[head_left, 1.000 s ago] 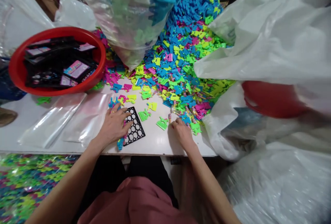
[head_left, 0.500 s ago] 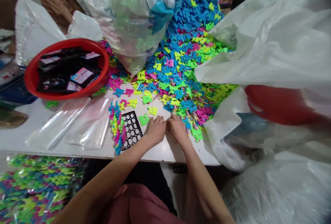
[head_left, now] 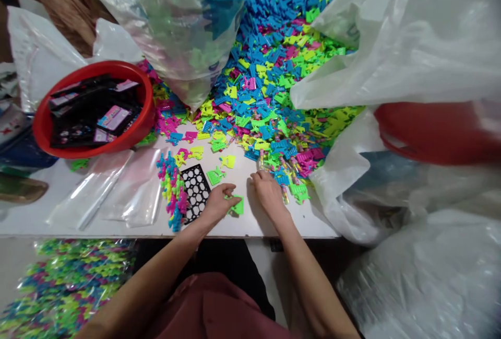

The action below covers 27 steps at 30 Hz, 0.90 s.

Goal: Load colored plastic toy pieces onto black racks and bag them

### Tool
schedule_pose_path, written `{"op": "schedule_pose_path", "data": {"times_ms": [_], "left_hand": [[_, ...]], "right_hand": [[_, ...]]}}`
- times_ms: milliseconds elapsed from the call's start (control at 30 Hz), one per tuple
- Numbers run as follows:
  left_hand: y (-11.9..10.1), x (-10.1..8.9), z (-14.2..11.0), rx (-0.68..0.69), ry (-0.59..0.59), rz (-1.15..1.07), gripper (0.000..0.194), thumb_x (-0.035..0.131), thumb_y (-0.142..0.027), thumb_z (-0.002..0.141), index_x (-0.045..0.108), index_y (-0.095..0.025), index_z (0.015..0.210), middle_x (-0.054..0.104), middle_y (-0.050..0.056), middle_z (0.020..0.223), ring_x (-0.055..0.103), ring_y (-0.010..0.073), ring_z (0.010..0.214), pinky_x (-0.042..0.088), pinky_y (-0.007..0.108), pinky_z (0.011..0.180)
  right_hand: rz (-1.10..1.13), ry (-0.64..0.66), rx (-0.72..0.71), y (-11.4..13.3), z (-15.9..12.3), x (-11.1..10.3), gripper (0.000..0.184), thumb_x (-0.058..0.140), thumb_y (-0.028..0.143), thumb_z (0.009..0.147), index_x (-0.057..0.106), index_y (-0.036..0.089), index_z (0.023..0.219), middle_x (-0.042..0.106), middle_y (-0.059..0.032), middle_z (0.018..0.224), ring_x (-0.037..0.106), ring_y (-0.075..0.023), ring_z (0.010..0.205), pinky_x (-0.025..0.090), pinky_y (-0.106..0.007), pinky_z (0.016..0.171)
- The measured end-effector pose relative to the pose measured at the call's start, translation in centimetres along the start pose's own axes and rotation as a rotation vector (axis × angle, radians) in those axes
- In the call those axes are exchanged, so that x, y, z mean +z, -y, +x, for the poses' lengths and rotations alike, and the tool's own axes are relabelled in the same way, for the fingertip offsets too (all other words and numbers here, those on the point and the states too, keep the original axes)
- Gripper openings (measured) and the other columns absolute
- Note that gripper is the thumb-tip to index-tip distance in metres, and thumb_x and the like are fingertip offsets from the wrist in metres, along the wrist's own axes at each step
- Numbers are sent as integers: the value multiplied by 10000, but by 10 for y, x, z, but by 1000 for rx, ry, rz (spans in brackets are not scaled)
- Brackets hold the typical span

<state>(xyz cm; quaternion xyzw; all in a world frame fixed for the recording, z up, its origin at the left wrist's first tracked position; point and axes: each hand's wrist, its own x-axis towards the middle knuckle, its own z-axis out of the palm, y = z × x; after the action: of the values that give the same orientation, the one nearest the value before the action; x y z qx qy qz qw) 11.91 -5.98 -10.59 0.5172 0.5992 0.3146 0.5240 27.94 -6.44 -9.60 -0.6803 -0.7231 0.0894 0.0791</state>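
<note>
My left hand (head_left: 218,202) pinches a small bright-green plastic piece (head_left: 238,206) between thumb and fingers, low over the white table. Its kind is unclear; similar pieces have comb-like teeth. To the right, my right hand (head_left: 266,190) is closed, with fingertips bent down near the tabletop; anything inside it is hidden. Just beyond those fingertips is a small clear tube (head_left: 262,159) with coloured contents. Left of my left hand lies a black perforated plate (head_left: 195,193), beside a neat row of stacked coloured pieces (head_left: 172,190). Another green piece (head_left: 215,175) lies loose between plate and pile.
A large heap of coloured pieces (head_left: 270,62) covers the back, between a filled plastic bag (head_left: 176,31) and white sheeting (head_left: 410,51). At left are a red basin (head_left: 146,119) of black packages and clear bags (head_left: 136,187). A co-worker's arm (head_left: 68,12) shows behind.
My hands, close together before, are now apart. The left hand has moved left and down, and the green piece now shows in its pinch. The right hand stays nearly in place.
</note>
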Motion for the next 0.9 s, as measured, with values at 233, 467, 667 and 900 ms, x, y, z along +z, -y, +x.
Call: {"op": "schedule_pose_path", "data": {"times_ms": [233,467,667,900], "left_hand": [[-2,-21,-26,-410,103,-688,263,789,-38,547,648,-102,760,665,49,706,631,139,657,508,241,650],[-19,-24,-29,-437,162,-859,288,738,-75,679,583,-149,910,690,35,795,667,154,657,566,320,667],[-26,-19,-30,-421,221,-905,213,701,-49,705,578,-120,863,679,41,776,664,121,627,525,189,560],[-26,-22,-31,-305,181,-688,366,821,-196,575,600,-127,858,657,17,669,585,82,499,370,143,404]], "right_hand": [[77,33,-1,3,19,-13,185,475,46,828,617,130,912,671,-132,902,638,-229,836,446,-299,697],[1222,-106,144,17,-44,-15,244,627,401,765,586,199,895,652,-7,669,637,-163,600,518,-277,575],[1364,-211,275,26,-57,-8,302,732,453,668,621,196,780,666,-22,739,646,-163,661,552,-287,609],[1305,-181,221,14,-48,-18,304,701,456,722,652,193,866,673,-18,703,654,-157,629,538,-281,604]]}}
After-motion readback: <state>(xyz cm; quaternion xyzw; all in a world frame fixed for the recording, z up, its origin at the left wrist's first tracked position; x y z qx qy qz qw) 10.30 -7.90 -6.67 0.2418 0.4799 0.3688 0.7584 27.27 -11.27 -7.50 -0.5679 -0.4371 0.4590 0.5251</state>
